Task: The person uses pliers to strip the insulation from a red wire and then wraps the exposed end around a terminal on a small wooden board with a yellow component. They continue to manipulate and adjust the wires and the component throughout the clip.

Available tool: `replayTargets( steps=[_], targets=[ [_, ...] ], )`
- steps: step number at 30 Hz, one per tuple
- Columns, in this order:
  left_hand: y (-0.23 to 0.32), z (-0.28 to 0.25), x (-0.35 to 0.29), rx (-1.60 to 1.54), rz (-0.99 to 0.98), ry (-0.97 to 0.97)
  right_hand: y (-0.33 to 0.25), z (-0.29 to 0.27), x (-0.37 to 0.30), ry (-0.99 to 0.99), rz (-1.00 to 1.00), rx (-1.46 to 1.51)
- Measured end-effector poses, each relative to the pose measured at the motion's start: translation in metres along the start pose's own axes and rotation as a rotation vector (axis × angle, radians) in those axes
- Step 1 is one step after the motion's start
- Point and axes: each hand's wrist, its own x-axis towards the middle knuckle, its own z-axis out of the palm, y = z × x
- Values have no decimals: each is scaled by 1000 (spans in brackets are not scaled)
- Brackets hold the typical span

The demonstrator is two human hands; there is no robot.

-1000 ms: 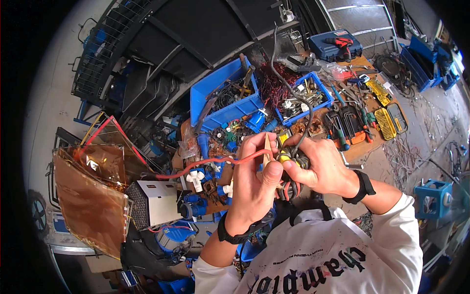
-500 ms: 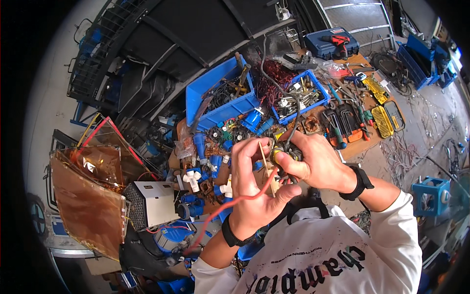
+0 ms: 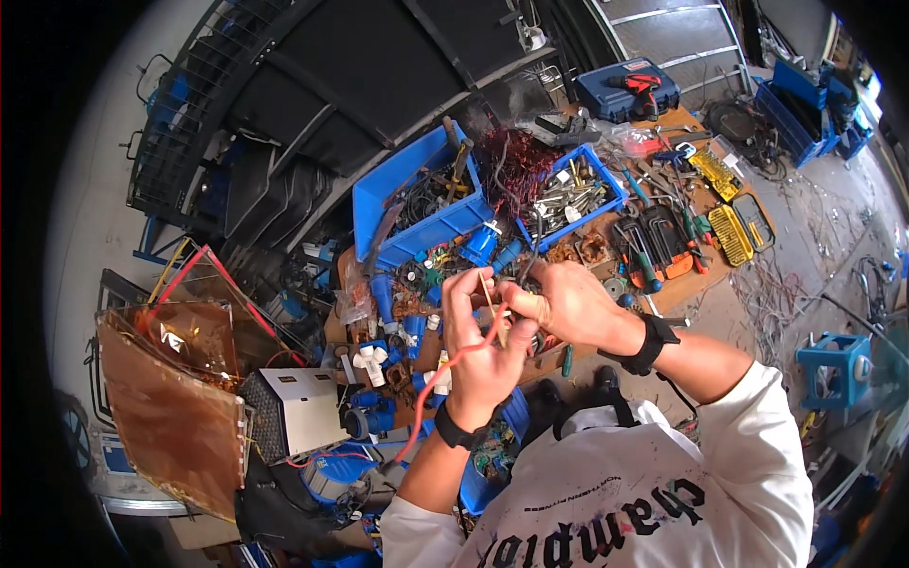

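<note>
My left hand (image 3: 481,364) is curled round a thin, pale wooden-looking strip (image 3: 488,295), with the thumb raised toward the other hand. A red cable (image 3: 426,398) crosses that palm and drops past my wrist to the lower left. Close against it, my right hand (image 3: 579,308) is closed with thumb and fingers pinched together. Out of its top runs a dark cable (image 3: 537,232), up toward the parts bins. The spot where both hands meet is mostly hidden behind the fingers.
A blue bin (image 3: 426,232) of cables and a smaller blue bin (image 3: 573,204) of metal parts stand beyond my hands. Hand tools, yellow bit cases (image 3: 729,235) and a red drill (image 3: 639,85) on a case lie right. A white box (image 3: 301,409) and brown panels (image 3: 175,402) stand left.
My hands have drawn together, and the right has shifted left and slightly down. The dark bundle with a yellow part seen in the right fingers earlier is now covered. The red cable hangs differently.
</note>
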Motion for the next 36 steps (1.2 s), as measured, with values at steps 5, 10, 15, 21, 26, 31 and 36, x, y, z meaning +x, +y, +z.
replayTargets(
  steps=[5, 10, 15, 21, 26, 31, 36],
  targets=[
    [-2, -2, 6, -263, -242, -53, 4, -2, 5, -21, 19, -18],
    [3, -1, -4, -325, -430, -82, -8, -13, 3, -47, 126, 42],
    [-14, 6, -16, -294, -428, -17, -6, -14, -1, -131, 160, 20],
    [-8, -1, -7, -363, -480, -65, 2, -17, -4, -212, 189, 740],
    [-4, -4, -4, -383, -486, -63, 15, -14, -9, -290, 24, 928],
    [-3, -6, -6, -313, -471, -50, 9, -10, -15, -218, 24, 1052],
    [3, -7, -5, -279, -360, -27, -1, -5, -26, -53, 25, 917]
  ],
)
